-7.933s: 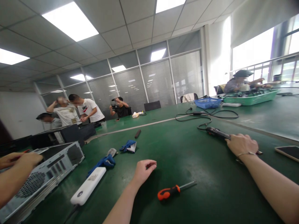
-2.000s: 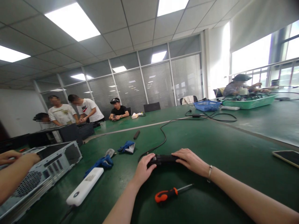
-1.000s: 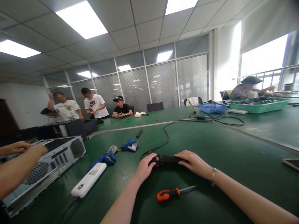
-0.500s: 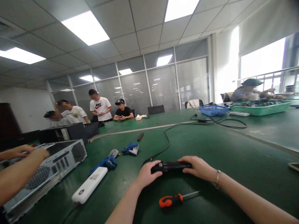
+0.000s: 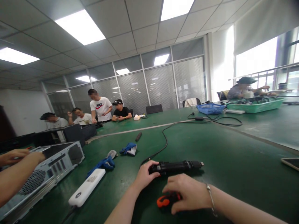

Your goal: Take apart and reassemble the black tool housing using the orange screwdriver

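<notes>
My left hand (image 5: 145, 174) is closed on the cord end of a black electric screwdriver (image 5: 177, 166) that lies on the green table (image 5: 233, 155). Its black cable (image 5: 163, 141) runs away across the table. My right hand (image 5: 187, 193) curls down over an orange-and-black hand screwdriver (image 5: 164, 200), covering most of it, with fingers on the handle.
A white power strip (image 5: 86, 187) and blue gloves (image 5: 102, 163) lie to the left, beside an open computer case (image 5: 44, 174) that another person's hands (image 5: 14, 155) work on. A phone (image 5: 291, 163) lies at the right. Baskets (image 5: 210, 109) and several people are at the far end.
My right hand has left the electric screwdriver's tip and come down onto the orange hand screwdriver. My left hand stays on the electric screwdriver.
</notes>
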A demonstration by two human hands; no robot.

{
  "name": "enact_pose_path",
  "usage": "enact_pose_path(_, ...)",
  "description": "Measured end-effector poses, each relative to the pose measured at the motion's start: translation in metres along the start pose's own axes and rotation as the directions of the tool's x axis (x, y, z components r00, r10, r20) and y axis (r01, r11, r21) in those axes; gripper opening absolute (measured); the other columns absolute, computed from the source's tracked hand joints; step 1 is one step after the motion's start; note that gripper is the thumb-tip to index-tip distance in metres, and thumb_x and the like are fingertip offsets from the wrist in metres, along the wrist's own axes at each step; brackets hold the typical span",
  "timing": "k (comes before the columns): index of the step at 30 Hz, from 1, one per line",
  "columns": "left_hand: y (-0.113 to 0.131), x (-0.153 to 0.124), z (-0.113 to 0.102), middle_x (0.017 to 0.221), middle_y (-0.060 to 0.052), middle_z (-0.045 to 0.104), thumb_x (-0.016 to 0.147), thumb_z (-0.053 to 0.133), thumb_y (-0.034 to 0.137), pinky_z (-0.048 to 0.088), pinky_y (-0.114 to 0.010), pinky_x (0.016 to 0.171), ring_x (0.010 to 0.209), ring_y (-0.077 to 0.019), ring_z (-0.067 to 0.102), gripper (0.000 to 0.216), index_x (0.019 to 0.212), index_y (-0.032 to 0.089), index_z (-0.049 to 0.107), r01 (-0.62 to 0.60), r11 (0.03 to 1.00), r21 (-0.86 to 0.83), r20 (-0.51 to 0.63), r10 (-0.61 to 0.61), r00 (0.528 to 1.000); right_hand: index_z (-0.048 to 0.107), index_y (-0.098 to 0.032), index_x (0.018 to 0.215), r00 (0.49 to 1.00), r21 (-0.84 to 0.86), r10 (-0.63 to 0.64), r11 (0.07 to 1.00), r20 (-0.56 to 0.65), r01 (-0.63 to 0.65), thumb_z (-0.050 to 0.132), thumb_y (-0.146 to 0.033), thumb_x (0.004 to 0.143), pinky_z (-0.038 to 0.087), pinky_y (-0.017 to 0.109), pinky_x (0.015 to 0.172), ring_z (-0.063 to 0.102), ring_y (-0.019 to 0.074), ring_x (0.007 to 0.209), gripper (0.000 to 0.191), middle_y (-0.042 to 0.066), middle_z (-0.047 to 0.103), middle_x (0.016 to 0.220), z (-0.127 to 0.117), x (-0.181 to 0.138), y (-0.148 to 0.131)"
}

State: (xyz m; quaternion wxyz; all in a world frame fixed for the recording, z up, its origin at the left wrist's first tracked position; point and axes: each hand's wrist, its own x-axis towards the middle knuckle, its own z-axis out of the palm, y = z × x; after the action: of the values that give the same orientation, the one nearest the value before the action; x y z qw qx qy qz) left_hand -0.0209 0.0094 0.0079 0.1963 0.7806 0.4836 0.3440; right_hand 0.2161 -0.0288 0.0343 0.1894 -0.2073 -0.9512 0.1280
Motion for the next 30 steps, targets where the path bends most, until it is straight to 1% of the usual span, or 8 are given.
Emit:
enact_pose_path(3, -0.002, 0.000, 0.000, 0.111, -0.004, 0.069, 0.070, 0.073, 0.020, 0.044, -0.033, 0.094, 0.103, -0.0247, 0.061, 0.041, 0.110, 0.022, 0.066, -0.022, 1.000, -0.014, 0.002, 0.022, 1.000, 0.067, -0.021, 0.096, 0.998, -0.083, -0.059, 0.995, 0.024, 0.061, 0.069, -0.028, 0.079, 0.049, 0.027, 0.068, 0.064, 0.0187, 0.075, 0.018, 0.003, 0.066, 0.085, -0.003, 0.014, -0.016)
enact_pose_path(6, -0.003, 0.001, 0.001, 0.107, -0.004, 0.070, 0.073, 0.071, 0.023, 0.046, -0.032, 0.092, 0.099, -0.0244, 0.063, 0.038, 0.110, 0.021, 0.066, -0.028, 1.000, -0.010, 0.013, 0.028, 1.000, 0.060, -0.019, 0.105, 0.969, -0.047, -0.014, 0.999, -0.245, 0.003, 0.062, -0.023, 0.084, 0.050, 0.028, 0.071, 0.063, 0.0184, 0.077, 0.022, 0.005, 0.066, 0.090, -0.025, 0.030, -0.018)
enact_pose_path(9, -0.003, 0.001, 0.001, 0.109, -0.004, 0.069, 0.072, 0.072, 0.023, 0.045, -0.033, 0.092, 0.100, -0.0249, 0.062, 0.039, 0.111, 0.022, 0.065, -0.028, 0.999, 0.019, 0.006, 0.028, 1.000, 0.040, -0.018, 0.131, 0.791, 0.091, 0.102, 0.994, -0.604, -0.059, 0.054, -0.025, 0.089, 0.052, 0.027, 0.067, 0.062, 0.0155, 0.070, 0.045, 0.004, 0.064, 0.088, -0.042, 0.041, -0.011)
enact_pose_path(11, -0.003, 0.001, 0.001, 0.112, -0.004, 0.069, 0.072, 0.073, 0.022, 0.045, -0.034, 0.093, 0.103, -0.0252, 0.062, 0.042, 0.113, 0.023, 0.065, -0.021, 0.999, 0.027, 0.008, 0.021, 1.000, 0.024, -0.019, 0.142, 0.651, 0.091, 0.117, 0.993, -0.750, -0.073, 0.049, -0.027, 0.093, 0.054, 0.028, 0.066, 0.062, 0.0154, 0.067, 0.056, 0.003, 0.063, 0.085, -0.038, 0.043, -0.002)
enact_pose_path(13, -0.002, 0.001, 0.000, 0.112, -0.004, 0.069, 0.072, 0.073, 0.022, 0.045, -0.033, 0.093, 0.103, -0.0251, 0.062, 0.042, 0.113, 0.023, 0.064, -0.019, 0.999, 0.030, 0.020, 0.019, 1.000, 0.020, -0.020, 0.145, 0.602, -0.033, 0.026, 0.996, -0.798, -0.087, 0.044, -0.028, 0.095, 0.055, 0.030, 0.068, 0.064, 0.0174, 0.072, 0.056, 0.006, 0.063, 0.089, -0.025, 0.041, 0.006)
enact_pose_path(17, -0.001, 0.001, -0.001, 0.112, -0.003, 0.069, 0.074, 0.071, 0.023, 0.045, -0.033, 0.094, 0.102, -0.0243, 0.062, 0.040, 0.113, 0.024, 0.064, -0.047, 0.998, 0.036, 0.030, 0.046, 0.998, 0.021, -0.021, 0.145, 0.683, -0.293, -0.190, 0.955, -0.706, -0.037, 0.035, -0.025, 0.099, 0.057, 0.031, 0.071, 0.065, 0.0198, 0.084, 0.049, 0.011, 0.062, 0.106, 0.000, 0.037, 0.016)
enact_pose_path(26, -0.001, 0.001, -0.001, 0.113, -0.003, 0.068, 0.076, 0.070, 0.021, 0.045, -0.033, 0.095, 0.103, -0.0233, 0.062, 0.039, 0.114, 0.024, 0.062, -0.082, 0.996, 0.043, 0.027, 0.081, 0.996, 0.028, -0.019, 0.141, 0.736, -0.279, -0.191, 0.960, -0.650, 0.003, 0.031, -0.023, 0.099, 0.057, 0.033, 0.075, 0.064, 0.0198, 0.089, 0.042, 0.013, 0.062, 0.108, 0.005, 0.042, 0.018)
enact_pose_path(30, -0.001, 0.000, 0.000, 0.110, -0.004, 0.069, 0.076, 0.071, 0.022, 0.046, -0.032, 0.093, 0.101, -0.0234, 0.063, 0.038, 0.113, 0.022, 0.062, -0.085, 0.995, 0.044, 0.012, 0.085, 0.996, 0.033, -0.019, 0.138, 0.809, -0.300, -0.257, 0.948, -0.528, 0.105, 0.035, -0.019, 0.098, 0.054, 0.032, 0.081, 0.062, 0.0196, 0.098, 0.040, 0.013, 0.061, 0.114, 0.000, 0.039, 0.012)
